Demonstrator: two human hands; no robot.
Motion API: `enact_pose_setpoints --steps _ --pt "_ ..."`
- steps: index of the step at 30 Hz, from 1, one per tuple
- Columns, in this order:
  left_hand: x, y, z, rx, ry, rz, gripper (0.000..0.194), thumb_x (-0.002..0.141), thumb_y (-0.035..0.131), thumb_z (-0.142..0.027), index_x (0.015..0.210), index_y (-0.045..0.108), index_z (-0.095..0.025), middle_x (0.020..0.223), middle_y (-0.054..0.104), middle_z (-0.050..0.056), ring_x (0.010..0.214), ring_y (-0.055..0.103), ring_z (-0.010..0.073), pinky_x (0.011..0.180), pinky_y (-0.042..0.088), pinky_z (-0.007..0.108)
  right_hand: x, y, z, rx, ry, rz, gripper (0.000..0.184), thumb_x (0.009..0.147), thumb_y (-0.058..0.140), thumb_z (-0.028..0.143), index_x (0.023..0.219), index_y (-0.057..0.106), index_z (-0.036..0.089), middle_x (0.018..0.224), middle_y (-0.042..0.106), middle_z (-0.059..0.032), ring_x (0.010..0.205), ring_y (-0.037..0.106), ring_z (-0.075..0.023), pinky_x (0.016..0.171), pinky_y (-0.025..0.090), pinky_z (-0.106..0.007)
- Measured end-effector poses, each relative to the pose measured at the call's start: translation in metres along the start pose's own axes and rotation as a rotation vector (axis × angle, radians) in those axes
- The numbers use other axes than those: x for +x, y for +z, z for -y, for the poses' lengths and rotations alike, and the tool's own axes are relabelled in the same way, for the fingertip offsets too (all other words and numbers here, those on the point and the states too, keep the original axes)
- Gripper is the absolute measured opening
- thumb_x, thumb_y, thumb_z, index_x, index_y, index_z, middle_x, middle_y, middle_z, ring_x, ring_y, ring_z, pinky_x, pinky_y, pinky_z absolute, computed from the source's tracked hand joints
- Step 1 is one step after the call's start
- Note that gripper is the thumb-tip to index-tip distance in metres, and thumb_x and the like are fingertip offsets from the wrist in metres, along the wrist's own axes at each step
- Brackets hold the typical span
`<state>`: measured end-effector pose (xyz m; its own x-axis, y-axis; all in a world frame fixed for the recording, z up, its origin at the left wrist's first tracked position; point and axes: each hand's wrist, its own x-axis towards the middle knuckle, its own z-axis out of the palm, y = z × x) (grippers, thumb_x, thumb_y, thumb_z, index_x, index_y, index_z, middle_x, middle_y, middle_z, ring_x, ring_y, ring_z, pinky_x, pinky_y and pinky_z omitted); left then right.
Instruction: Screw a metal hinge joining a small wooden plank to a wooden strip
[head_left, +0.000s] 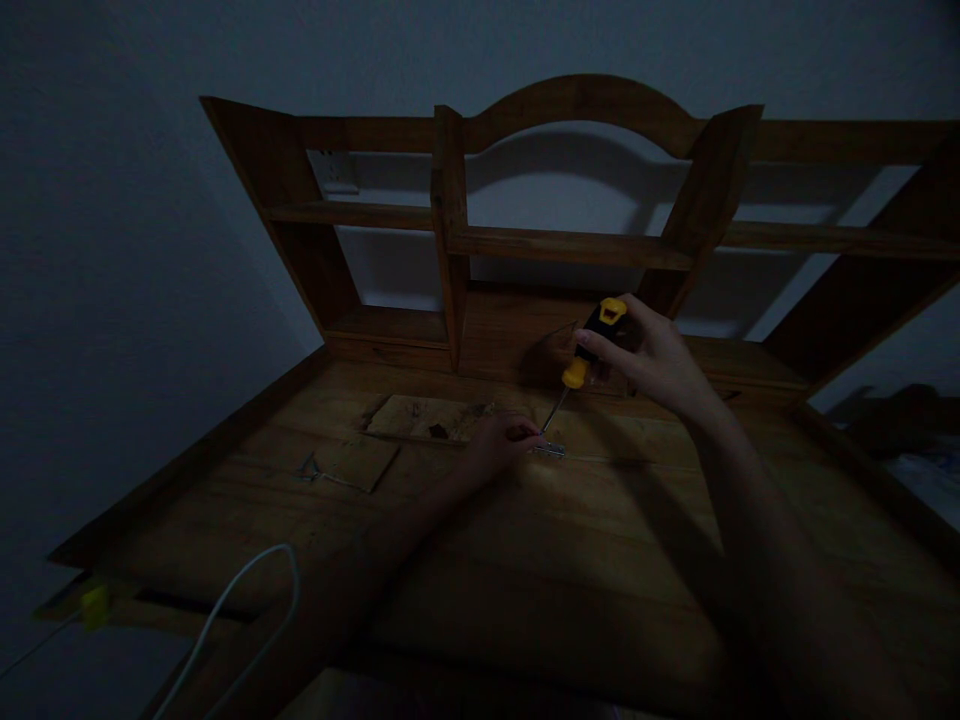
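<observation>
My right hand [656,358] is closed round the black and yellow handle of a screwdriver [575,373]. The shaft slants down to the left, and its tip meets the fingertips of my left hand [501,442]. Those fingers are pinched together low over the desk top; whatever they hold at the tip is too small and dark to make out. Just right of them, a small metal plate that looks like a hinge [551,451] lies on the wood.
A wooden desk [645,530] carries a shelf unit [570,241] at the back. Left of my hands lie a worn wooden strip [416,414], a thin square piece [367,466] and small metal pieces [307,467]. A white cable [294,580] loops at front left. The room is dim.
</observation>
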<state>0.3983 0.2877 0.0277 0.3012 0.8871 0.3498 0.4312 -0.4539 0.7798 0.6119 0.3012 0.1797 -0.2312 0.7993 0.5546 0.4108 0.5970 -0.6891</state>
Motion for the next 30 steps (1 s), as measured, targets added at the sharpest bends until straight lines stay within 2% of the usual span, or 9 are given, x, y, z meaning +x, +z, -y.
enact_pose_setpoints --steps 12,30 --pt "0.0002 -0.0008 -0.0006 0.037 0.028 0.004 0.012 0.085 0.073 -0.033 0.084 0.076 -0.021 0.088 0.076 0.001 0.081 0.070 0.0170 0.076 0.051 0.027 -0.0017 -0.0005 0.0032 0.037 0.002 0.032 0.036 0.083 0.071 0.054 0.095 0.056 0.024 0.081 0.064 -0.0010 0.058 0.063 -0.0155 0.048 0.049 -0.026" --pt "-0.0003 -0.0009 -0.0022 0.033 0.034 -0.013 0.009 0.084 0.074 -0.030 0.085 0.075 -0.021 0.087 0.075 0.001 0.083 0.070 0.0174 0.077 0.052 0.028 -0.0008 0.0022 0.0038 0.060 0.038 0.017 0.042 0.077 0.075 0.059 0.095 0.057 0.024 0.084 0.067 -0.0019 0.059 0.064 -0.0163 0.048 0.049 -0.026"
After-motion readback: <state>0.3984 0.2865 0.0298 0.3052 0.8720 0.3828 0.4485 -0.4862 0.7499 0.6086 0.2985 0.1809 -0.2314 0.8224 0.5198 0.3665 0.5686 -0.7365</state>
